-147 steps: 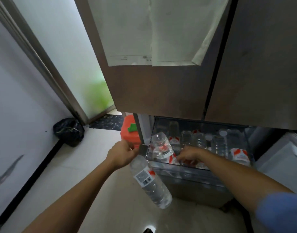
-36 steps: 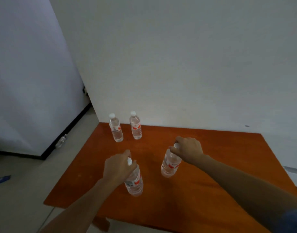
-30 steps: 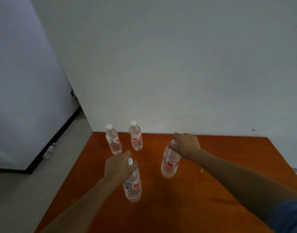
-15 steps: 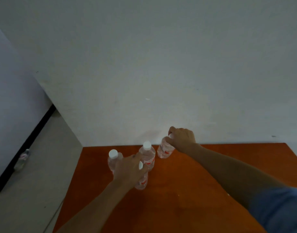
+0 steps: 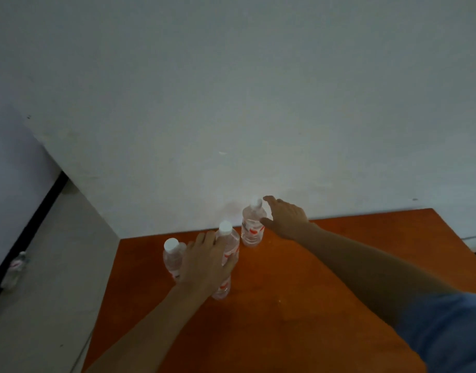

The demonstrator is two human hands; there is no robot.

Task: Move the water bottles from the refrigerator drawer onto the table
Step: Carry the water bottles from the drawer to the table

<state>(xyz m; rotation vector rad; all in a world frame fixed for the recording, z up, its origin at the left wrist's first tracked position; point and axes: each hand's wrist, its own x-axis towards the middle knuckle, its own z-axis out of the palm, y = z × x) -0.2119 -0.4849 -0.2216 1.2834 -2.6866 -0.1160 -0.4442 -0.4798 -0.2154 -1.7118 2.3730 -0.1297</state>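
**Orange-brown table against a white wall: four water bottles, both hands open**

Head view, looking forward and down. An orange-brown table stands with its far edge against a plain white wall. Four clear water bottles with red-marked labels stand upright near its far left corner.

The wall-side bottle stands nearest the wall, white cap on. The right hand is beside it on the right, fingers straight and spread and holding nothing. The thumb reaches toward the bottle's shoulder; whether it touches cannot be told. A blue sleeve covers the right upper arm at the lower right corner of the view.

The middle bottle and the left bottle stand in front of the wall-side bottle and to its left, both capped in white. The left hand lies in front of them with straight, loosely spread fingers, gripping nothing; its fingertips reach up between the two caps.

The near bottle stands closest to the person. Only its lower part shows, below the left palm, which hides its cap. Contact between palm and cap cannot be made out.

At the left, a pale floor runs beside the table. Another bottle stands on it against a black baseboard.
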